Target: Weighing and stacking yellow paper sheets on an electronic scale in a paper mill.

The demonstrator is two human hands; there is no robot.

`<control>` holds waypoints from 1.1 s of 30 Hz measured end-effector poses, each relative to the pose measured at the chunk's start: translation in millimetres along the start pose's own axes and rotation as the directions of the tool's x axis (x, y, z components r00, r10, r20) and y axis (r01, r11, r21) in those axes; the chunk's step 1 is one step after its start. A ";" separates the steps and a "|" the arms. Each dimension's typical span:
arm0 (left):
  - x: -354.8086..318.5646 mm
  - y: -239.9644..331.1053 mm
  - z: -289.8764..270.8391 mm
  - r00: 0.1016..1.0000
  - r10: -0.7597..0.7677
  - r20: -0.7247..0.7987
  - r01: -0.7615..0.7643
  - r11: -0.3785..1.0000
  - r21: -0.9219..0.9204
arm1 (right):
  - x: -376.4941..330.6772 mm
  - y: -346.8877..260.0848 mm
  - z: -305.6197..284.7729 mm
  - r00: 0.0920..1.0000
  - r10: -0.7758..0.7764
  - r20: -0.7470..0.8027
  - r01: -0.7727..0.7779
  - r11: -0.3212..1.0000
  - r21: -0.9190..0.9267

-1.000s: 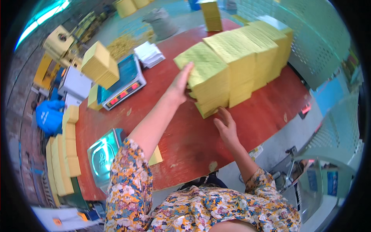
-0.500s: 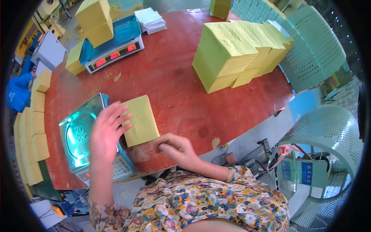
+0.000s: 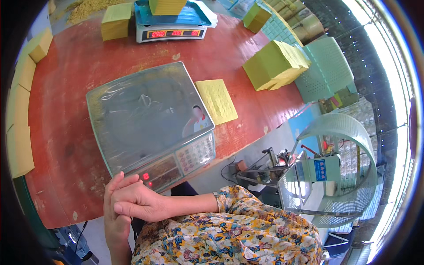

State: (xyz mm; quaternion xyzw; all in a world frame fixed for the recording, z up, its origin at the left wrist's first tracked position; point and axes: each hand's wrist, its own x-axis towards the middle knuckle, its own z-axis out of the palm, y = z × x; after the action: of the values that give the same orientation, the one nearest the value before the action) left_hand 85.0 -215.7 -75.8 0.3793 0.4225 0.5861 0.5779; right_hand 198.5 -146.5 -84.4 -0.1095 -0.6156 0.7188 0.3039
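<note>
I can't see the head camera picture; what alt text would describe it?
A person's left hand and right hand rest clasped together at the near edge of a red table, just in front of an empty scale. A thin yellow paper stack lies beside the scale, thicker yellow stacks sit farther right, and a second scale stands at the far side.

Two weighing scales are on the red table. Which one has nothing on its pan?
The near scale with the bare steel pan, just beyond the clasped hands. The far scale at the table's back edge carries a yellow stack.
</note>
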 end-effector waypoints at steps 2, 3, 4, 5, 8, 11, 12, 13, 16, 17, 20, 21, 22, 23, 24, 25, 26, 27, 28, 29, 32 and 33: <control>1.6 4.8 -12.7 0.999 -0.012 -0.033 0.013 0.999 0.047 | 14.1 10.4 11.2 0.999 -0.026 -0.027 0.025 0.999 -0.042; 2.3 7.9 -19.9 0.999 -0.016 -0.029 0.018 0.999 0.043 | 22.4 7.1 17.4 0.999 -0.023 -0.033 0.021 0.999 -0.044; 4.9 9.6 -24.7 0.997 0.000 -0.073 0.001 1.000 0.016 | 31.4 -0.7 21.3 0.997 -0.018 -0.077 0.013 0.998 -0.067; 8.8 11.0 -27.4 0.993 0.014 -0.117 -0.015 1.000 -0.011 | 37.8 -4.7 23.5 0.993 -0.013 -0.121 0.002 0.996 -0.091; 15.1 23.1 -38.8 0.984 0.102 -0.147 -0.095 0.994 0.053 | 57.1 -0.2 39.8 0.981 -0.066 -0.180 0.042 0.990 -0.132; 4.4 26.0 -55.6 0.972 0.118 -0.203 -0.091 0.986 0.137 | 70.4 20.5 55.8 0.966 -0.186 -0.180 0.149 0.968 -0.200; -1.9 31.2 -60.3 0.958 0.130 -0.254 -0.071 0.971 0.228 | 65.7 20.7 58.2 0.969 -0.167 -0.180 0.122 0.963 -0.240; 1.3 33.5 -47.1 0.942 0.162 -0.295 -0.087 0.963 0.254 | 52.0 23.5 57.0 0.981 0.043 -0.188 -0.081 0.976 -0.202; 15.1 44.0 -51.5 0.899 0.386 -0.206 -0.284 0.873 0.397 | 56.5 20.4 55.3 0.969 -0.208 -0.134 0.137 0.903 -0.406; 5.2 47.0 -50.6 0.893 0.350 -0.282 -0.244 0.904 0.350 | 63.2 20.7 56.6 0.950 -0.276 -0.149 0.207 0.909 -0.362; -7.5 44.7 -62.8 0.855 0.372 -0.361 -0.178 0.865 0.470 | 75.0 21.0 71.6 0.973 -0.211 -0.092 0.181 0.949 -0.259; -11.0 44.1 -61.9 0.842 0.370 -0.393 -0.167 0.871 0.461 | 71.9 21.9 71.4 0.981 -0.184 -0.062 0.164 0.958 -0.234; -14.2 44.3 -65.4 0.836 0.375 -0.400 -0.163 0.866 0.472 | 73.6 23.7 75.5 0.981 -0.187 -0.053 0.171 0.960 -0.221; -18.0 44.8 -71.7 0.834 0.354 -0.424 -0.176 0.898 0.403 | 77.5 25.4 82.0 0.974 -0.219 -0.050 0.203 0.952 -0.230; -22.4 43.5 -78.8 0.826 0.333 -0.454 -0.195 0.926 0.324 | 81.1 26.9 87.4 0.969 -0.246 -0.036 0.231 0.943 -0.242; -24.3 46.1 -89.0 0.820 0.334 -0.465 -0.195 0.926 0.322 | 85.0 26.9 90.8 0.970 -0.240 -0.025 0.228 0.944 -0.239; -25.9 52.4 -103.7 0.855 0.285 -0.433 -0.095 0.907 0.411 | 89.2 27.4 95.0 0.982 -0.187 -0.028 0.174 0.951 -0.254; -26.2 60.7 -117.6 0.889 0.226 -0.399 0.000 0.870 0.493 | 93.8 27.2 98.0 0.990 -0.134 -0.038 0.118 0.954 -0.274; -26.5 70.4 -132.5 0.850 0.334 -0.408 0.010 0.763 0.646 | 100.8 30.4 97.7 0.996 -0.081 0.030 0.086 0.932 -0.353; -26.8 81.2 -149.0 0.808 0.437 -0.395 0.037 0.632 0.774 | 106.1 34.7 102.9 0.997 -0.075 0.035 0.083 0.932 -0.353; -21.9 125.7 -225.6 0.676 0.629 -0.384 0.127 0.414 0.902 | 123.2 54.8 118.2 1.000 -0.011 -0.027 -0.001 0.910 -0.414; -19.6 141.3 -262.8 0.666 0.665 -0.338 0.174 0.303 0.937 | 126.9 61.2 126.4 0.999 -0.008 -0.043 -0.011 0.907 -0.420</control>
State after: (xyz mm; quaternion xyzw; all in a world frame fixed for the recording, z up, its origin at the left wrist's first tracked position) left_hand -209.8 -246.7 -36.3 0.4533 0.7836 0.4210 -0.0574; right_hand 12.3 -181.0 -87.6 -0.1887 -0.7490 0.5670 0.2861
